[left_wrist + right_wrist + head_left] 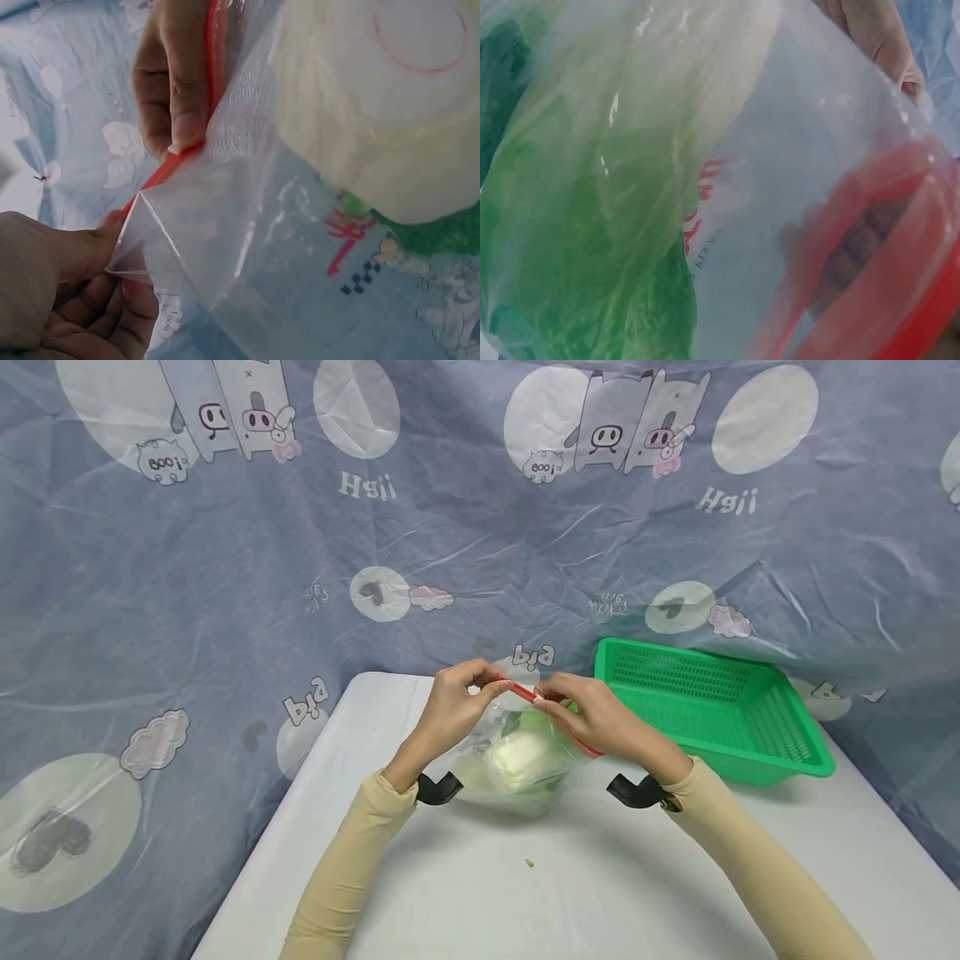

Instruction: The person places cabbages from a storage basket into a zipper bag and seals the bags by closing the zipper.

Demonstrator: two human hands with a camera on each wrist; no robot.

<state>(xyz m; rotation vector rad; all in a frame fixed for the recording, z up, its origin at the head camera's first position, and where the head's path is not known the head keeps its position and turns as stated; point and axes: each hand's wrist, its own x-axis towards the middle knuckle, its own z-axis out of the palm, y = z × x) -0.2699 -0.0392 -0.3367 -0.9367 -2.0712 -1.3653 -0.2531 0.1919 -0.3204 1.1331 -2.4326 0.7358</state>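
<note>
A clear zip bag (202, 232) with a red zip strip (523, 692) along its mouth is held up over the table. Inside it lies a pale leafy vegetable (519, 758), its white cut base (409, 52) showing in the left wrist view and its green leaves (585, 240) in the right wrist view. My left hand (456, 706) pinches one corner of the bag at the end of the strip. Farther along, my right hand (592, 714) pinches the strip, its thumb at a small white slider (175, 148). In the right wrist view the zip stands apart near that hand.
A green plastic basket (697, 714) stands at the back right, just beyond my right hand. On the white table (480, 910) a tiny green scrap (529, 863) lies in front of the bag. A patterned grey-blue cloth (465, 527) hangs behind the table.
</note>
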